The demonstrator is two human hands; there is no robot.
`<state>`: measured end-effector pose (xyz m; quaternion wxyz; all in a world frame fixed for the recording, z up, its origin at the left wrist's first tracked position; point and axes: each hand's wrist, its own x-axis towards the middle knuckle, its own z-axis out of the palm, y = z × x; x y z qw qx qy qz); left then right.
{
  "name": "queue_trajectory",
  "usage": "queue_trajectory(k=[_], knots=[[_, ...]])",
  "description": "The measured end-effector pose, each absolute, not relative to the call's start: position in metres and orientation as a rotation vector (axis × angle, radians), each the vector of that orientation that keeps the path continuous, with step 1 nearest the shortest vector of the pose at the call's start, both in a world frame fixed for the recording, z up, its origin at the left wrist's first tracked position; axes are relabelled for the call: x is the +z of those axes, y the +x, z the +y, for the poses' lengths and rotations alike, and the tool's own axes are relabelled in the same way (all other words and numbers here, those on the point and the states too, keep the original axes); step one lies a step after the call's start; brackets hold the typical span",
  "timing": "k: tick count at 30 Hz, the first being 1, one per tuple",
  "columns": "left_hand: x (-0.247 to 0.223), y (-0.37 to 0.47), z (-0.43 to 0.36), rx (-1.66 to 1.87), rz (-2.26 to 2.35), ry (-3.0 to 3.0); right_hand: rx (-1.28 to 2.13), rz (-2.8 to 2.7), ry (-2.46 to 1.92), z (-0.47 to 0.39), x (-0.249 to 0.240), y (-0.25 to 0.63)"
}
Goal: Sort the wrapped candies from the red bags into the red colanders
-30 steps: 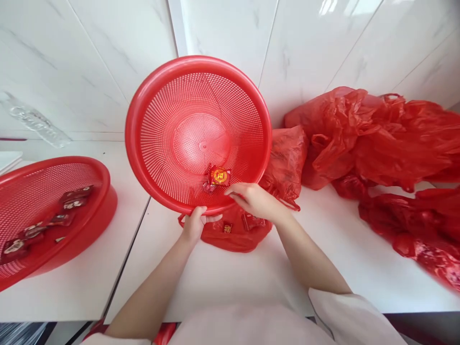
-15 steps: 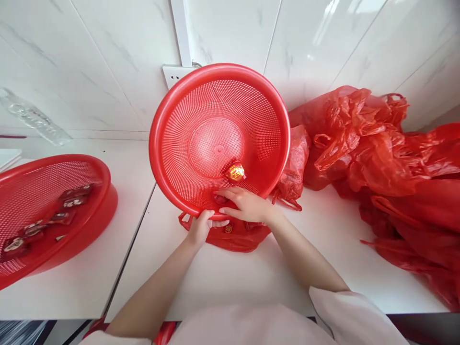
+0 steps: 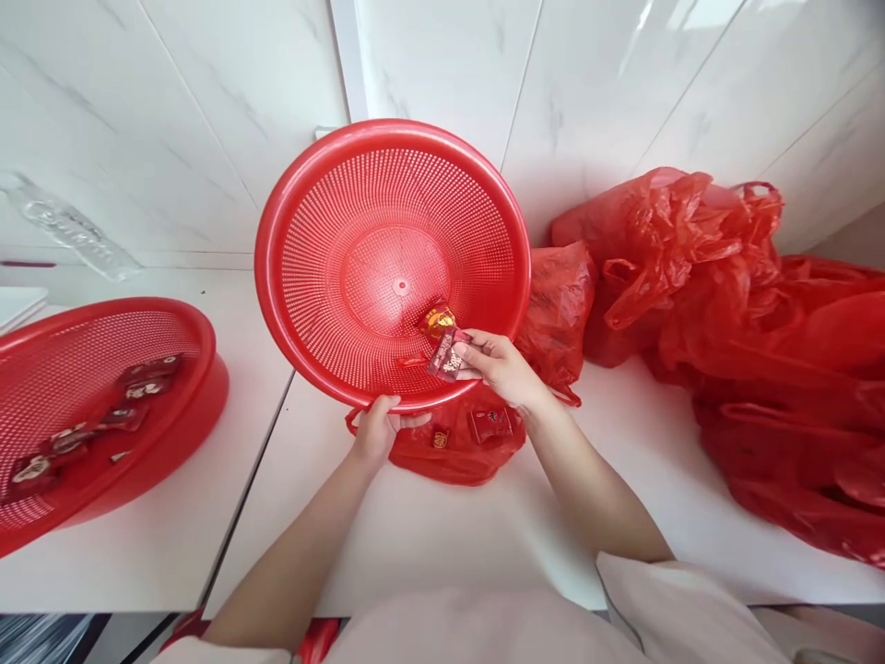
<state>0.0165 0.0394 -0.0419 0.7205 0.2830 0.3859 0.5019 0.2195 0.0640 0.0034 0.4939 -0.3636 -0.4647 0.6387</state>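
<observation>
A red mesh plastic basket is tilted so that its inside faces me. My left hand is closed on its near rim, thumb over the edge. Inside the basket's lower right, my right hand pinches a dark red snack packet with pale lettering. Behind that packet lies a shiny gold-and-red wrapped piece, and a small red piece rests to its left. Beneath the near rim sits a red plastic bag; a red square packet and a small gold-marked piece show on it.
At left, a second red basket leans with several dark packets in it. Red plastic bags are heaped on the right of the white table. A clear bottle lies near the tiled wall at the back left.
The basket and my left hand have shifted left. My right hand has picked up the dark red packet inside and raised it to the right. More of the bag beneath shows.
</observation>
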Motion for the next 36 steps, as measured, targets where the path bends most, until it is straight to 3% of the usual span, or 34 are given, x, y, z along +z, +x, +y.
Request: queue_trajectory(k=[6, 12, 15, 19, 26, 29, 36], knots=[[-0.043, 0.017, 0.04, 1.129, 0.858, 0.636, 1.491, -1.199, -0.892, 0.061, 0.008, 0.224], [-0.05, 0.016, 0.041, 1.12, 0.845, 0.659, 1.423, -1.713, -0.912, 0.049, 0.024, 0.241], [-0.05, 0.016, 0.04, 1.133, 0.852, 0.681, 1.21, -2.049, -1.014, 0.046, 0.027, 0.241], [-0.044, 0.022, 0.035, 1.134, 0.854, 0.701, 0.698, -2.046, -1.156, 0.052, 0.01, 0.222], [-0.044, 0.029, 0.026, 1.064, 0.848, 0.69, 0.609, -2.198, -1.256, 0.059, -0.023, 0.193], [-0.046, 0.025, 0.03, 1.071, 0.832, 0.689, 0.722, -2.059, -1.218, 0.06, -0.02, 0.196], [-0.041, 0.012, 0.043, 1.175, 0.808, 0.694, 1.646, -1.272, -0.891, 0.063, -0.001, 0.214]])
